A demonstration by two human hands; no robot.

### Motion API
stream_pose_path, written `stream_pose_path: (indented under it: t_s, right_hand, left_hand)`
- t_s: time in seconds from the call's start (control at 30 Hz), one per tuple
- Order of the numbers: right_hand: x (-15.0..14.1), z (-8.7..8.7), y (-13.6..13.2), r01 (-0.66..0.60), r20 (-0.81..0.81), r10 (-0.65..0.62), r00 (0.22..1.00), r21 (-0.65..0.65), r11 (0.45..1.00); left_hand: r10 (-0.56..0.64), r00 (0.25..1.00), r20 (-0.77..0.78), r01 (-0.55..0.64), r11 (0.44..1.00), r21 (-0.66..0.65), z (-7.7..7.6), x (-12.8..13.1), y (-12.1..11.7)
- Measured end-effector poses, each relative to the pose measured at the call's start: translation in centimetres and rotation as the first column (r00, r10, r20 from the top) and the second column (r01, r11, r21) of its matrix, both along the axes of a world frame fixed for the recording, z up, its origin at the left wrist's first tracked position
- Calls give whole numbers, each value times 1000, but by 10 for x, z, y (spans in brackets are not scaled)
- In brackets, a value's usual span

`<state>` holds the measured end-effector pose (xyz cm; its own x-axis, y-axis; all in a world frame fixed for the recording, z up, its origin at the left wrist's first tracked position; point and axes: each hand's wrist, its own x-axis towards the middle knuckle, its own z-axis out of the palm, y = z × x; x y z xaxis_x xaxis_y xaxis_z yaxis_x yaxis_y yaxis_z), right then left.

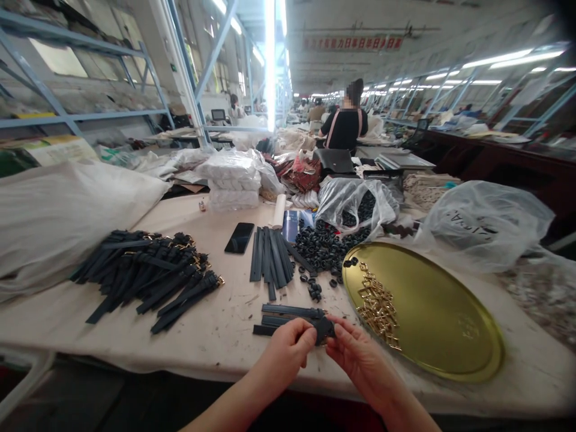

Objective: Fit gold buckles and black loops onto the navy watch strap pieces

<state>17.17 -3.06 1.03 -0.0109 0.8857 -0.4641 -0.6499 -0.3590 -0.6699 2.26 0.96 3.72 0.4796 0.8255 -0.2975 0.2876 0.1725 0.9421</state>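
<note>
Near the table's front edge, my left hand [292, 343] is closed on a dark strap [323, 329]. My right hand [348, 345] pinches the far end of the same strap, with thumb and fingertips together. Part of the strap is hidden by my fingers. A few flat dark straps [288, 309] lie just beyond my left hand. Farther back is a bundle of loose straps [270, 258], beside a heap of small black loops [324, 246]. To the right, a gold oval tray [441, 306] carries many gold buckles [378, 303].
On the left lies a pile of straps with gold buckles [157, 270]. A black phone [239, 237] rests near the middle. Clear plastic bags [486, 222], wrapped white packs [234, 180] and a white cloth [67, 210] surround the work area. A person [344, 123] sits farther back.
</note>
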Motion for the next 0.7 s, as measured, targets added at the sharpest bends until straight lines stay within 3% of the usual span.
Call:
stream_pose_path:
  t_s: [0.17,0.37,0.47,0.57,0.63,0.7]
  right_hand:
    - [4,-14,-4,-3,286,-23,958,88,996]
    - [6,-14,-12,-274,600,104,793,200,941]
    - [9,-8,-12,-294,568,155,808,161,942]
    - [8,-1,-11,-206,449,140,883,103,973]
    - [0,-2,-11,-173,364,126,923,98,980]
    - [-9,-7,-11,-184,298,142,944,120,976]
  left_hand:
    - [21,994,-107,-3,986,166,-3,-2,-6]
    - [-123,948,-294,210,936,283,-2,-4,-9]
    - [-217,945,-245,264,948,178,4,-7,-10]
    - [-350,929,-118,338,934,-115,12,-11,-12]
    - [-326,943,-64,308,930,-202,15,-12,-13]
    - [-211,977,-7,208,965,-160,13,-11,-11]
